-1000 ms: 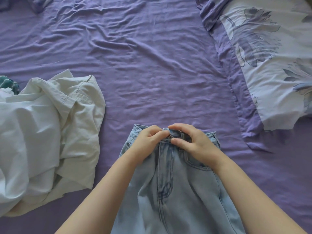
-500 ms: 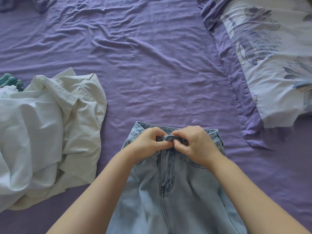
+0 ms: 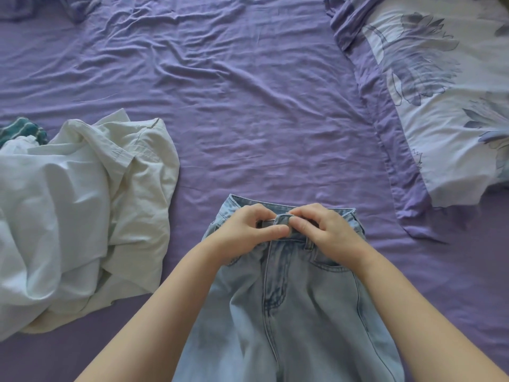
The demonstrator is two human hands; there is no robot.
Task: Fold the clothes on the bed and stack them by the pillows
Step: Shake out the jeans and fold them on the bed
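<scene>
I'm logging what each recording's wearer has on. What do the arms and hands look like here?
Both forearms are bare, no sleeve in view. The left hand and right hand wear no gloves, rings, watch or bracelet that shows. Fingernails are short and unpainted.

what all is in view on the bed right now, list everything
jeans: one, light blue, bottom centre, waistband away from the camera
white shirt: one, crumpled, left
teal striped cloth: one, left edge, mostly hidden behind the shirt
pillow: one, white and lilac floral, top right
bed sheet: one, purple, wrinkled, under everything
bunched fabric: purple, top left, too cut off to identify
left hand: pinches the jeans waistband at centre
right hand: pinches the waistband beside it
</scene>
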